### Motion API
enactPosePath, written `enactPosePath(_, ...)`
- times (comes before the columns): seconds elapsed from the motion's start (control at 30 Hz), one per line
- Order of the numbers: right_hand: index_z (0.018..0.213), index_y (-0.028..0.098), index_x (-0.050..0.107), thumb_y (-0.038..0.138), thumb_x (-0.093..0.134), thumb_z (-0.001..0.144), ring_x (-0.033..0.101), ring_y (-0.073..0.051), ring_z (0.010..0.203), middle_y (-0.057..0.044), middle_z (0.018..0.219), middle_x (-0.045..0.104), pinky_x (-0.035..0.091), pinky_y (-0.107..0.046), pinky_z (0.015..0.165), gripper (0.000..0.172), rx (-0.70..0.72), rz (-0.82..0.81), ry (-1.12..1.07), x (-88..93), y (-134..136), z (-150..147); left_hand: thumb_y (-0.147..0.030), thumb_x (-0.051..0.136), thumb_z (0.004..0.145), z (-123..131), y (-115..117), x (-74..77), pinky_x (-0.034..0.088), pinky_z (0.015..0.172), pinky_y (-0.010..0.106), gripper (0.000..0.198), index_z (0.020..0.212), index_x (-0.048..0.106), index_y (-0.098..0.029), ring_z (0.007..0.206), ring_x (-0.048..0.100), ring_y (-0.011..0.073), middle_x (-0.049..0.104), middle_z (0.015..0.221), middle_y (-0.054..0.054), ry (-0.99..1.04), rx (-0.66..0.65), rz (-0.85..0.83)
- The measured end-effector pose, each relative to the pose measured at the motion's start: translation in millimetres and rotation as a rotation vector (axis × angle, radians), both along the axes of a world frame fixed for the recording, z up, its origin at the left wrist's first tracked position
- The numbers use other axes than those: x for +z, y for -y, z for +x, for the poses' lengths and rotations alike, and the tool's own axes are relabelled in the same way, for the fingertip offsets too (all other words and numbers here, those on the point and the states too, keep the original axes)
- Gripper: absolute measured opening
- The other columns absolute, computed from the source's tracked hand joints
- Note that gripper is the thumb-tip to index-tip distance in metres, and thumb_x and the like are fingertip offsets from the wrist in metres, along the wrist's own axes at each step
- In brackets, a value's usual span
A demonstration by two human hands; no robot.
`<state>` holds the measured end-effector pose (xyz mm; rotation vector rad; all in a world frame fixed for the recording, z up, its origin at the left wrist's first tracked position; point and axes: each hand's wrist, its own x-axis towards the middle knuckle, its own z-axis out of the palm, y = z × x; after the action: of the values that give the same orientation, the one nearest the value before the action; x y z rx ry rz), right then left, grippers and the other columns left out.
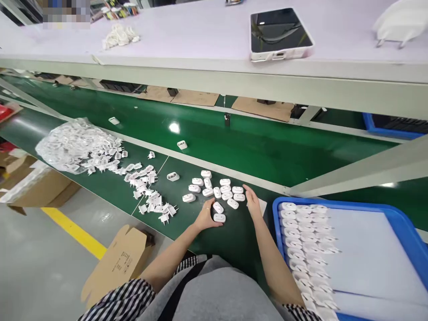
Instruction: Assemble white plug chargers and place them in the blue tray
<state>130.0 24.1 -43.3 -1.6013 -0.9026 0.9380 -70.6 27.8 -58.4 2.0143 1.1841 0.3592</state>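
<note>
My left hand curves around two white oval pieces on the dark green table, thumb and fingers at either end of the pair. Beyond it lies a loose group of similar white pieces. My right hand is at the right side of this group, its fingers extended beside the rightmost piece, with a white paper partly under the hand. White plug parts with pins are scattered to the left, next to a clear plastic bag full of more.
A blue tray at the right holds rows of white plugs. A green belt runs behind the table. The shelf above bears a phone and a large white plug. Cardboard boxes stand below left.
</note>
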Motion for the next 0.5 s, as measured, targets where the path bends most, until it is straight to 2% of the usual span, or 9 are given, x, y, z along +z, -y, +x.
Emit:
enactPosePath(0.1, 0.09, 0.018, 0.054, 0.038, 0.034, 0.07, 0.043, -0.017, 0.099, -0.006, 0.105, 0.052, 0.031, -0.034, 0.086, 0.035, -0.023, 0.03, -0.041, -18.1, -9.0, -14.5, -0.03, 0.065, 0.045, 0.6, -0.8, -6.2, 0.03, 0.087, 0.039, 0.073, 0.109, 0.033, -0.015, 0.102, 0.038, 0.0235, 0.041, 0.107, 0.009, 0.03, -0.073, -0.016)
enactPosePath(0.2, 0.081, 0.019, 0.056, 0.039, 0.032, 0.071, 0.046, -0.017, 0.094, -0.005, 0.099, 0.055, 0.032, -0.033, 0.084, 0.033, -0.102, 0.06, -0.072, -23.0, -8.8, -19.2, -0.026, 0.062, 0.049, 6.0, 0.0, -11.0, 0.031, 0.087, 0.038, 0.064, 0.107, 0.036, -0.017, 0.1, 0.039, 0.022, 0.042, 0.105, 0.008, 0.04, -0.143, -0.049)
enactPosePath(0.27, 0.074, 0.019, 0.056, 0.04, 0.032, 0.071, 0.048, -0.017, 0.09, -0.005, 0.093, 0.057, 0.034, -0.033, 0.081, 0.032, -0.134, 0.072, -0.111, -22.8, -9.8, -20.7, -0.026, 0.062, 0.049, 12.8, 1.1, -13.6, 0.03, 0.089, 0.037, 0.07, 0.111, 0.031, -0.018, 0.105, 0.034, 0.0224, 0.036, 0.113, 0.009, 0.057, -0.195, -0.058)
enactPosePath(0.37, 0.071, 0.019, 0.055, 0.041, 0.031, 0.071, 0.05, -0.017, 0.086, -0.004, 0.088, 0.059, 0.035, -0.032, 0.079, 0.033, -0.156, 0.055, -0.146, -20.9, -11.8, -21.1, -0.027, 0.062, 0.048, 25.6, 3.1, -16.3, 0.028, 0.091, 0.037, 0.087, 0.12, 0.013, -0.018, 0.112, 0.025, 0.0237, 0.023, 0.123, 0.011, 0.077, -0.206, -0.043)
enactPosePath(0.43, 0.075, 0.019, 0.056, 0.042, 0.031, 0.071, 0.051, -0.017, 0.084, -0.004, 0.087, 0.059, 0.036, -0.032, 0.078, 0.034, -0.151, 0.024, -0.169, -20.3, -10.6, -20.7, -0.027, 0.063, 0.047, 33.5, 3.4, -16.7, 0.026, 0.091, 0.039, 0.097, 0.122, 0.003, -0.018, 0.113, 0.023, 0.0246, 0.022, 0.124, 0.012, 0.067, -0.194, -0.036)
enactPosePath(0.5, 0.08, 0.019, 0.056, 0.043, 0.032, 0.07, 0.05, -0.017, 0.085, -0.004, 0.089, 0.058, 0.035, -0.032, 0.078, 0.035, -0.132, -0.001, -0.212, -21.4, -6.4, -21.3, -0.029, 0.065, 0.043, 39.6, 2.6, -16.5, 0.026, 0.09, 0.041, 0.103, 0.123, -0.001, -0.019, 0.111, 0.026, 0.026, 0.026, 0.123, 0.011, 0.042, -0.218, -0.047)
